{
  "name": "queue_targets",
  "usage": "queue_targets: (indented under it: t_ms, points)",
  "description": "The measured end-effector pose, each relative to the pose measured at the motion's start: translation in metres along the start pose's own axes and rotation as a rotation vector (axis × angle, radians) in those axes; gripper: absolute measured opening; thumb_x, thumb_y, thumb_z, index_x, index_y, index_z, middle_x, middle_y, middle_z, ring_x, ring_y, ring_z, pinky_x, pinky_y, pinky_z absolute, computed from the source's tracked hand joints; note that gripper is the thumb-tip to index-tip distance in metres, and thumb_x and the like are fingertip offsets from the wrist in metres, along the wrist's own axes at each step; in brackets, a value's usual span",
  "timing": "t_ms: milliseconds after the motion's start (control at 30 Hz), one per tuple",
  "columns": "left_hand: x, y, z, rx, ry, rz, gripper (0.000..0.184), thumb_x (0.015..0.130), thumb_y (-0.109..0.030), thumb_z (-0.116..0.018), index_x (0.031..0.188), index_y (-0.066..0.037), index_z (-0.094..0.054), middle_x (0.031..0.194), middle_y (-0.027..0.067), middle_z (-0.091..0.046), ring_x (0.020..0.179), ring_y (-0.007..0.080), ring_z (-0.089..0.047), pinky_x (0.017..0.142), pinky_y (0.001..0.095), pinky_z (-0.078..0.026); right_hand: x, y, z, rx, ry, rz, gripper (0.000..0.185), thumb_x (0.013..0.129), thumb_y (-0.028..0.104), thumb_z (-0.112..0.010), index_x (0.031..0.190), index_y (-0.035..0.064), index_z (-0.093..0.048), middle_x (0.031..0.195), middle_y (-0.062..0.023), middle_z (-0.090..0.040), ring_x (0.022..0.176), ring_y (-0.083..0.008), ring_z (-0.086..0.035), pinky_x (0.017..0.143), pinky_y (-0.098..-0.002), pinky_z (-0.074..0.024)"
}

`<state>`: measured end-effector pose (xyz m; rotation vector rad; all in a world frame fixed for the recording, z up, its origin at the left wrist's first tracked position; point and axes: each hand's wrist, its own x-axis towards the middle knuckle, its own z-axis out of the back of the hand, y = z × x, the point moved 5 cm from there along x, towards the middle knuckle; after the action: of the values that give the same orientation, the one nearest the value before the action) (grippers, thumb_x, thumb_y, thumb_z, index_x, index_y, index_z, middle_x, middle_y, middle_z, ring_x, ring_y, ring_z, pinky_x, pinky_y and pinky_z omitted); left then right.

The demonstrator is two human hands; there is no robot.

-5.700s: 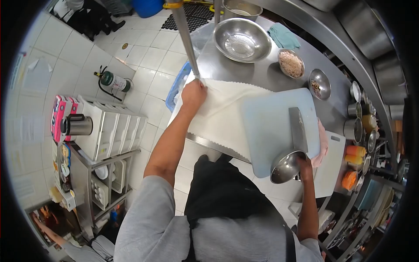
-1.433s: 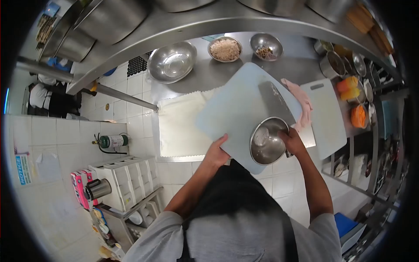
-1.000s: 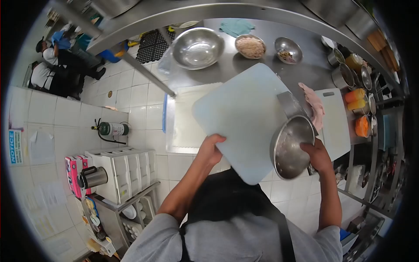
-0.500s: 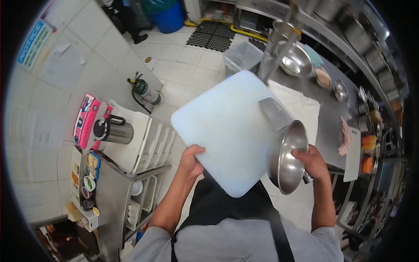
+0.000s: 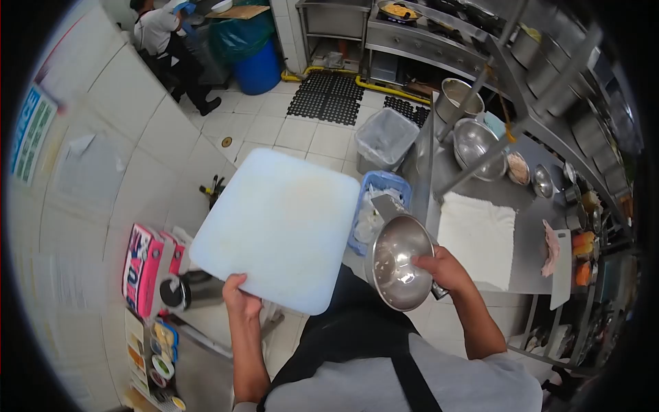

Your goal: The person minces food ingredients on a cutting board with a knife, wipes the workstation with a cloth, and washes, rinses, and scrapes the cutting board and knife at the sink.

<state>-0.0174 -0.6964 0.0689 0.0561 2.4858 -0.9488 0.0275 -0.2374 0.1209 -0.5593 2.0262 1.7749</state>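
1. Plainly, the left hand (image 5: 241, 296) grips the white cutting board (image 5: 281, 226) by its near edge, toward the near left corner, thumb on top and fingers hidden beneath.
2. From that hand the board reaches forward and rightward, face up, off any table; which side is longer, I cannot tell.
3. The right hand (image 5: 446, 269) is closed on the right rim of the metal bowl (image 5: 401, 264), thumb inside; the bowl tilts, with small pale bits inside.
4. Beneath that bowl, the cleaver (image 5: 386, 204) runs from its handle near the right hand to a blade jutting forward and left.
5. The left hand is nearer the board; the bowl sits between board and right hand.
6. Rightward stands the steel table (image 5: 532, 264), a white cloth (image 5: 477, 240) at its near left corner.
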Motion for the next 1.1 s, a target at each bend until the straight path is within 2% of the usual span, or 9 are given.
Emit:
queue_targets:
  t_ms: [167,267,300,333,533,667,767,967,1100]
  points:
    - [0.097,-0.040,-0.023,0.070,-0.050,0.021,0.075,0.073,-0.007,-0.058,0.147,0.001,-0.051,0.144,0.0178,-0.061,0.137,0.0404,-0.056,0.120,0.0571,-0.044,0.125,0.016,-0.001,-0.089,-0.096,-0.052,0.034,0.099,0.018,-0.068,0.124,-0.0053,-0.070,0.108,-0.0104,-0.077,0.095,-0.0179,-0.071,0.086,-0.0336,-0.0557]
    - [0.162,-0.059,-0.060,0.088,-0.042,0.000,0.079,0.071,-0.006,-0.060,0.148,0.001,-0.050,0.144,0.0176,-0.061,0.137,0.0406,-0.056,0.120,0.0573,-0.044,0.201,0.037,0.006,-0.091,-0.141,0.017,0.036,0.096,0.019,-0.069,0.122,-0.0064,-0.071,0.106,-0.0137,-0.077,0.095,-0.0198,-0.072,0.086,-0.0349,-0.0558]
    - [0.181,-0.064,-0.065,0.090,-0.047,0.006,0.079,0.071,-0.006,-0.060,0.149,0.000,-0.050,0.144,0.0174,-0.061,0.137,0.0407,-0.056,0.120,0.0575,-0.044,0.216,0.053,0.001,-0.096,-0.148,0.025,0.037,0.095,0.019,-0.069,0.121,-0.0068,-0.071,0.105,-0.0147,-0.077,0.095,-0.0204,-0.072,0.086,-0.0353,-0.0558]
    - [0.201,-0.069,-0.069,0.088,-0.054,0.013,0.080,0.071,-0.006,-0.060,0.149,0.000,-0.050,0.144,0.0173,-0.061,0.137,0.0408,-0.056,0.120,0.0576,-0.043,0.229,0.072,0.000,-0.100,-0.153,-0.058,0.037,0.094,0.020,-0.070,0.121,-0.0053,-0.073,0.106,-0.0111,-0.077,0.094,-0.0193,-0.072,0.087,-0.0345,-0.0548]
    - [0.312,-0.090,-0.126,0.032,-0.026,0.008,0.079,0.071,-0.006,-0.061,0.149,-0.001,-0.050,0.144,0.0165,-0.061,0.136,0.0410,-0.056,0.119,0.0597,-0.044,0.361,0.154,-0.013,-0.046,-0.119,0.038,0.036,0.095,0.023,-0.066,0.117,-0.0052,-0.072,0.106,-0.0126,-0.076,0.095,-0.0200,-0.070,0.085,-0.0344,-0.0530]
    - [0.410,-0.110,-0.167,0.029,-0.061,0.035,0.081,0.071,-0.007,-0.059,0.151,0.000,-0.046,0.144,0.0174,-0.059,0.137,0.0402,-0.055,0.119,0.0576,-0.044,0.452,0.224,-0.022,-0.133,-0.146,0.028,0.037,0.096,0.021,-0.065,0.122,-0.0047,-0.071,0.108,-0.0121,-0.076,0.097,-0.0189,-0.069,0.087,-0.0331,-0.0525]
    - [0.499,-0.127,-0.193,0.045,-0.027,0.032,0.081,0.072,-0.007,-0.059,0.152,-0.001,-0.046,0.145,0.0173,-0.059,0.137,0.0409,-0.054,0.119,0.0590,-0.044,0.529,0.263,-0.028,-0.002,-0.124,0.025,0.038,0.097,0.020,-0.065,0.125,-0.0054,-0.070,0.112,-0.0140,-0.076,0.100,-0.0205,-0.069,0.090,-0.0339,-0.0526]
    - [0.681,-0.155,-0.300,0.066,0.090,0.086,0.080,0.073,-0.007,-0.060,0.151,-0.002,-0.047,0.145,0.0164,-0.059,0.137,0.0412,-0.055,0.117,0.0615,-0.045,0.631,0.373,-0.024,0.036,-0.250,-0.044,0.042,0.097,0.016,-0.063,0.131,-0.0081,-0.066,0.119,-0.0188,-0.075,0.108,-0.0249,-0.070,0.097,-0.0363,-0.0520]
    - [0.791,-0.165,-0.385,0.111,0.041,0.137,0.082,0.073,-0.007,-0.060,0.153,-0.003,-0.046,0.145,0.0159,-0.059,0.136,0.0411,-0.055,0.116,0.0605,-0.046,0.691,0.411,0.004,0.135,-0.280,-0.037,0.043,0.097,0.014,-0.063,0.133,-0.0099,-0.064,0.117,-0.0187,-0.075,0.105,-0.0242,-0.071,0.096,-0.0352,-0.0536]
